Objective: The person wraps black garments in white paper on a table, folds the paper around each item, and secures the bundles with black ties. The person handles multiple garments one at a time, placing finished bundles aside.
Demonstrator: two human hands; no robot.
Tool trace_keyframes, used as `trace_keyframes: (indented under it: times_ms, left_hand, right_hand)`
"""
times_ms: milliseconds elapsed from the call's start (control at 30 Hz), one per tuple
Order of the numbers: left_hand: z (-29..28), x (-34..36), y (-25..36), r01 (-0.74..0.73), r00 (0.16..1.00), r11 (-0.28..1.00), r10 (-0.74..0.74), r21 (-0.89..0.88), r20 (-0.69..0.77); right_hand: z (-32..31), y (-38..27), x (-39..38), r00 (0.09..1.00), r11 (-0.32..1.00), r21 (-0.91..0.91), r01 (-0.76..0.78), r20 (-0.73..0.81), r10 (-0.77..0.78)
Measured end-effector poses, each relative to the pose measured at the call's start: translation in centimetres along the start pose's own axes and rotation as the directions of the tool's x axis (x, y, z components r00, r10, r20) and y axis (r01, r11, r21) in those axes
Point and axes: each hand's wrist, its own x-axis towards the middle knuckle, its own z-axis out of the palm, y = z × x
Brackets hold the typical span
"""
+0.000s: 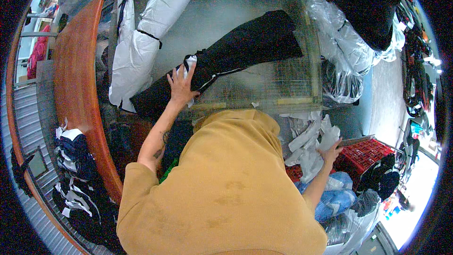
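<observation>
A long black piece of clothing [245, 42], perhaps trousers, lies aslant across the table [222, 4], with a thin white line along its near edge. On its left part rests my left hand [181, 85], fingers spread and pressed flat; a small white patch [190, 61] shows at the fingertips. Off to the right and lower down, my right hand [330, 152] has its thumb and fingers around crumpled white paper [325, 137]. More strips of this paper hang down beside the table, above a red crate [361, 156].
White wrapped bundles [153, 14] tied with black bands lie at the far left. Clear plastic wrapping [337, 52] and dark cloth hang at the right. An orange-brown curved board [78, 80] stands left. Blue denim [337, 196] and plastic bags [349, 226] sit low right.
</observation>
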Motion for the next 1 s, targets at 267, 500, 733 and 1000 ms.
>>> trace_keyframes:
  times_ms: [267, 500, 733, 1000]
  left_hand:
    - [-4.5, 6.5, -5.0, 0.007, 0.895, 0.699, 0.314, -0.715, 0.315]
    - [-3.1, 6.1, -4.9, -0.153, 0.936, 0.791, 0.309, -0.592, 0.171]
    - [0.5, -2.7, 3.0, -0.256, 0.924, 0.942, 0.173, -0.217, -0.341]
    - [-0.4, -3.1, 8.4, -0.122, 0.897, 0.975, 0.027, -0.188, -0.442]
  right_hand:
    - [-6.7, -36.0, 3.4, 0.563, 0.426, 0.374, 0.824, -0.451, -0.693]
    - [-6.1, -56.0, 1.5, 0.096, 0.073, 0.065, 0.995, -0.515, -0.852]
    - [-4.1, -55.0, 0.2, 0.114, 0.084, 0.087, 0.993, -0.429, -0.896]
    - [-3.1, -52.6, -1.1, 0.158, 0.19, -0.071, 0.979, -0.316, -0.935]
